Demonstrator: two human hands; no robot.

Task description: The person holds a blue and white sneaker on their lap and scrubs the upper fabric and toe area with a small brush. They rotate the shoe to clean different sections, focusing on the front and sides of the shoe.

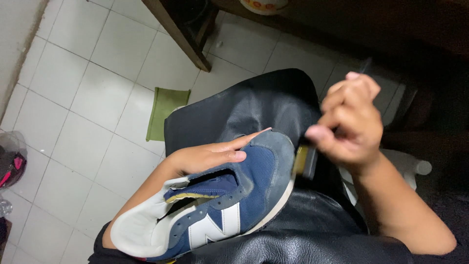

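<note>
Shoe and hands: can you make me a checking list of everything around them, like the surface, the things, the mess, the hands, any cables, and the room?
Surface: a black leather-like sheet lies over the lap, and the shoe rests on it.
Job's things: a navy blue sneaker with white trim and no laces seen; a blurred brush at its toe.
Clutter: a green cloth on the floor; a plastic bag of things at the left edge.
Grippers: the left hand steadies the sneaker's top; the right hand is closed around the brush handle.
Cables: nothing seen.
Surroundings: white tiled floor; a dark wooden furniture leg; a white stool, partly hidden.
</note>
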